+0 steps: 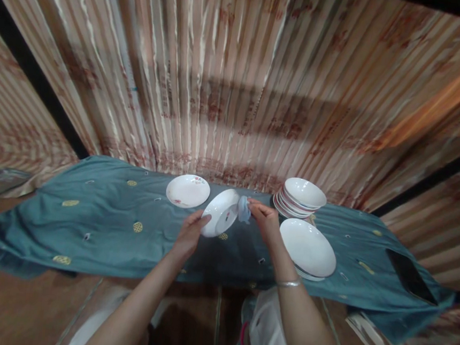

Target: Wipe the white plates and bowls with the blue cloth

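Note:
My left hand (193, 230) grips the left rim of a white plate (215, 210), which is held tilted above the cloth with its underside and foot ring showing. In my right hand (265, 214) a light blue cloth (244, 210) is pinched, close against the plate's right edge; I cannot tell whether it touches. Behind my left hand lies a white plate with floral marks (188, 191). To the right of my right hand stand a stack of white bowls (304, 194) and, nearer me, a stack of large white plates (307, 248).
A teal tablecloth (108, 221) with yellow motifs covers the table. On its right end lies a dark phone-like slab (411, 275). A striped, patterned curtain (229, 86) hangs behind, with dark poles (41, 75) at the sides. My legs are below the front edge.

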A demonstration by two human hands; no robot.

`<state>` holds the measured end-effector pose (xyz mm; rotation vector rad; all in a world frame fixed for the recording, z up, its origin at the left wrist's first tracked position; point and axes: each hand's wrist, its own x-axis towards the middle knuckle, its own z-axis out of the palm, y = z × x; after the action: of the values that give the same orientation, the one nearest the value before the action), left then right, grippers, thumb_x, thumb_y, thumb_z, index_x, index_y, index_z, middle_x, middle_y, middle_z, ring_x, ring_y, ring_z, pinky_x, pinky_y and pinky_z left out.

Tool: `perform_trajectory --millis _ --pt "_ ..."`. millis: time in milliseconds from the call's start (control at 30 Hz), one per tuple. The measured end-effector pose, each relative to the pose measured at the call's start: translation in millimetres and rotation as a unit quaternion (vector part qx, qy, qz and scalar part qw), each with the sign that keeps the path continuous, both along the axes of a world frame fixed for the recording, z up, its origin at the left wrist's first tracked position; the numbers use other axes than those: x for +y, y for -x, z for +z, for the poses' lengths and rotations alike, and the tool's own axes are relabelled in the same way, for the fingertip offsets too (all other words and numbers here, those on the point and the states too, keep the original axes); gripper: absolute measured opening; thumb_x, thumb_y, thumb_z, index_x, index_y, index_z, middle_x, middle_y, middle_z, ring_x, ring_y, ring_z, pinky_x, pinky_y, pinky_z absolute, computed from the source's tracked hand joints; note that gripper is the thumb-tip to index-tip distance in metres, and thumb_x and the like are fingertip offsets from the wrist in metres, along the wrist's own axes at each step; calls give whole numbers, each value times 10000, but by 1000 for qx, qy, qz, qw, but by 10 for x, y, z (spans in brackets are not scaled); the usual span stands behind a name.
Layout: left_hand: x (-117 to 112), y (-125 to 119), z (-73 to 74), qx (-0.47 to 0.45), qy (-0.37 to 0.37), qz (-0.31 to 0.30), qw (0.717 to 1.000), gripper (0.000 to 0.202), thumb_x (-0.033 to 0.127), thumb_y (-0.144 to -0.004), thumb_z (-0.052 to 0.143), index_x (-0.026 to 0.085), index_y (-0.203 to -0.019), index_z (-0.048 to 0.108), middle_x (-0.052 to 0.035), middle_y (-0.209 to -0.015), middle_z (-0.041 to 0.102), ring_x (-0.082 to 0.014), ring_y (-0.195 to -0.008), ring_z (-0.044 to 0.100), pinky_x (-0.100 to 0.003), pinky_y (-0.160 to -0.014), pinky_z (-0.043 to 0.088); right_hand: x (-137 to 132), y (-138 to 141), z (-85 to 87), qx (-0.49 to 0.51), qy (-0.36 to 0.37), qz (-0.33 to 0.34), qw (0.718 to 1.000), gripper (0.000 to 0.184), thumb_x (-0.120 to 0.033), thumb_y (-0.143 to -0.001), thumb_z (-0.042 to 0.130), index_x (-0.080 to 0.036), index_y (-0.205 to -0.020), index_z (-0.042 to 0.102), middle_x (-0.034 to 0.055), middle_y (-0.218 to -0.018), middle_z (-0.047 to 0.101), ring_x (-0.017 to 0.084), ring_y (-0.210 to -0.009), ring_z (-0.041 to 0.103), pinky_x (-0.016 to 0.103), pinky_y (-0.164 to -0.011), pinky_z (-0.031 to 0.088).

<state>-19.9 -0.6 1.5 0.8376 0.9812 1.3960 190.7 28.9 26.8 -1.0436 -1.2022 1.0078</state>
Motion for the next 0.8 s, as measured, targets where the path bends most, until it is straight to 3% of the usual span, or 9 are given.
perform_trajectory --millis 200,300,367,467,533,600,700,800 --pt "-94 -73 -21 -59 30 -18 998 309 369 -553 864 149 -743 760 -43 -672 735 -182 -636 641 -306 -695 477 -112 208 57 -85 -83 14 993 240 -436 -801 696 -217 -705 711 84 -1044 718 240 -988 652 364 -881 526" --pt "-139 -74 -28 -61 36 -30 997 297 347 -556 864 141 -742 759 -51 -682 738 -199 -662 659 -325 -717 480 -182 339 50 -176 -144 12 974 199 -380 -880 616 -211 -884 722 106 -1138 697 234 -1011 658 375 -896 541" --pt "-161 -69 -14 -70 36 -36 996 297 333 -553 861 135 -750 759 -55 -680 739 -212 -686 676 -328 -720 484 -237 439 34 -270 -209 -11 940 233 -324 -910 576 -196 -1054 705 124 -1210 678 243 -1072 638 412 -976 513" --pt "-180 -64 17 -97 41 -28 994 279 312 -532 861 144 -724 749 -44 -652 734 -231 -722 704 -320 -708 501 -311 589 -3 -406 -285 -50 867 331 -263 -944 514 -151 -1225 651 155 -1276 646 267 -1153 582 463 -1066 443" --pt "-184 -63 32 -120 46 -14 992 259 310 -516 861 157 -678 728 -37 -634 730 -248 -760 721 -329 -727 522 -339 663 -29 -469 -301 -59 828 363 -259 -967 483 -142 -1281 624 162 -1307 621 274 -1159 560 476 -1074 423" --pt "-181 -59 35 -134 46 -5 990 260 335 -528 856 160 -662 718 -46 -653 742 -270 -820 733 -357 -784 541 -344 698 -50 -506 -299 -61 807 386 -281 -986 471 -152 -1326 600 160 -1325 602 279 -1168 542 486 -1080 405" --pt "-168 -41 16 -135 42 -6 990 299 388 -578 844 143 -709 733 -80 -730 771 -295 -912 736 -404 -875 539 -299 675 -81 -517 -289 -66 803 409 -293 -1006 445 -169 -1377 562 156 -1337 584 280 -1195 522 484 -1074 397" --pt "-153 -2 -21 -132 48 -6 990 330 402 -586 857 128 -727 740 -106 -768 782 -315 -969 732 -433 -936 524 -210 588 -132 -494 -284 -80 818 409 -282 -1008 434 -181 -1388 547 154 -1338 576 279 -1220 516 485 -1064 406"
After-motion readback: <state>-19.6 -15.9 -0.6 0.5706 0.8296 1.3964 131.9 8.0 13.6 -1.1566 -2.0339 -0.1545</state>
